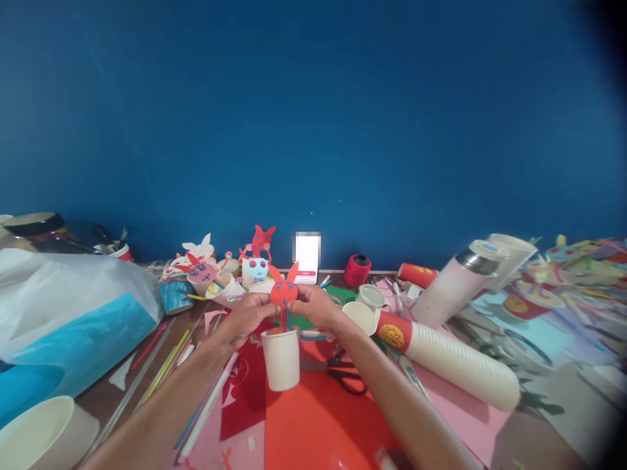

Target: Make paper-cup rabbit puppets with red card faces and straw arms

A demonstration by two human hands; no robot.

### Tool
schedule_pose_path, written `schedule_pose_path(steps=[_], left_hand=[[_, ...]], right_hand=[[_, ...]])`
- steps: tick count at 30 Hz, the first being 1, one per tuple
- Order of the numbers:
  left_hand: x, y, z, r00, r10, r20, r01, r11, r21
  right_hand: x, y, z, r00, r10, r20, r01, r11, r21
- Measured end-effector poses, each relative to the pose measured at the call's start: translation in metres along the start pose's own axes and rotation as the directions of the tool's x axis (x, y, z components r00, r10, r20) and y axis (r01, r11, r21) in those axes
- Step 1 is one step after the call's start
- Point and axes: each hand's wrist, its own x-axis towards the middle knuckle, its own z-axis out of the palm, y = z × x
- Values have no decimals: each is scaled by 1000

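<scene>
A red paper rabbit head [283, 292] with a drawn face and two pointed ears is pinched between my hands. My left hand [252, 314] grips its left edge, thumb in front. On the other side my right hand [316, 305] holds the right edge in the same way. Below the head, reddish strips or a stick run down into a white paper cup [281, 360], which stands upright over the red paper [323, 424]. Black-handled scissors [347, 380] lie just right of the cup, partly behind my right forearm.
Finished paper-cup figures [255, 269] stand at the back left. A long stack of paper cups [460, 359] lies at the right, near a tilted thermos [448, 281]. Straws [166, 369] and a plastic bag [83, 326] are at the left. A red thread spool [357, 270] stands by the blue wall.
</scene>
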Motion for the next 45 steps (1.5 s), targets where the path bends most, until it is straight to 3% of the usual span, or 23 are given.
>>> schedule_pose_path(steps=[15,22,27,30,35,39,45], left_hand=[[-2,0,-1,1000,-4,19,5,1000,-19],[2,-3,-2,998,34,-54,-32,999,24],[2,2,-6,991,59,-118,-54,998,46],[1,6,-9,987,63,-151,-54,997,62],[2,4,-15,977,61,-206,-42,995,93],[5,0,-16,976,73,-205,-54,994,98],[4,0,-13,977,96,-189,-77,992,104]], right_hand=[[-2,-1,-3,1000,-1,-24,0,999,-41],[1,3,-4,999,-5,-40,3,998,-64],[-2,-4,-15,987,-58,-153,41,993,-115],[-14,-18,-16,969,-130,-211,74,964,-257],[-32,-42,3,947,-320,-37,244,786,-569],[-36,-47,14,941,-334,58,274,649,-710],[-35,-44,11,947,-291,135,296,631,-717]])
